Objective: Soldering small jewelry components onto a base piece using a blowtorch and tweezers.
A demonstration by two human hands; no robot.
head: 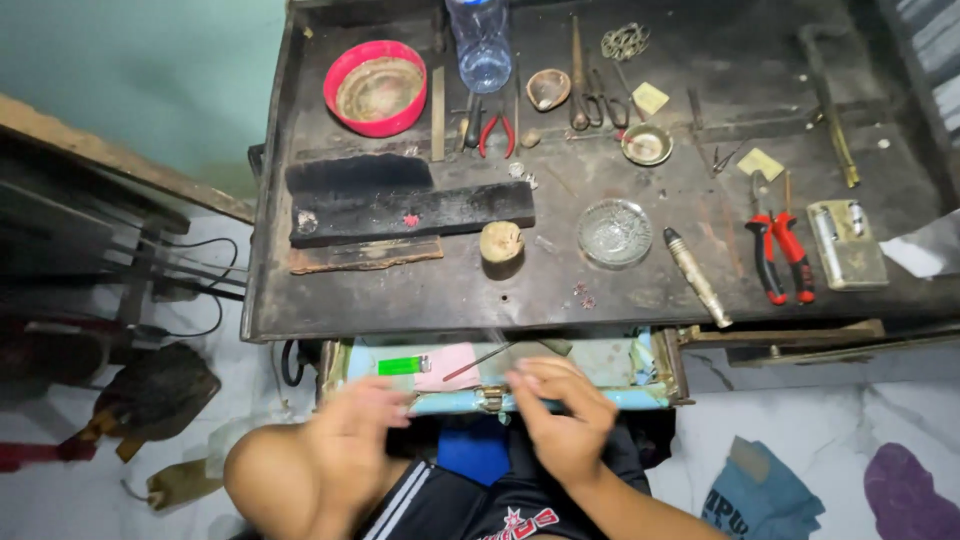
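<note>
We look down on a dark, scorched work surface [620, 290] set against a pale green wall [150, 70], with a white marbled floor [830, 430] below and black cables [200, 270] trailing at far left. From left to right the surface carries a red bowl [376, 88], charred black blocks [410, 205], a clear plastic bottle [481, 42], red-handled pliers [494, 128], a small round wooden stump [501, 241], a shallow glass dish [614, 232], a small brass bowl [646, 144], a metal torch nozzle [697, 276], a second pair of red-handled pliers [780, 250] and a flat metal tin [846, 243]. Below the front edge an open pale blue drawer [500, 400] holds a green lighter [402, 365], a pink paper [448, 366] and a thin rod [478, 361]. Our left hand [350, 430], blurred with motion, hovers at the drawer's near left corner just below the lighter; its grip looks released, the fingers loosely spread, holding nothing we can make out. Our right hand [562, 415] rests at the drawer's front rim beside the latch, fingers curled inward; whether that grip pinches anything small we cannot tell. Both forearms rise from a lap in dark shorts [470, 505]. On the floor at right lie a blue cloth [765, 490] and a purple cloth [910, 495].
</note>
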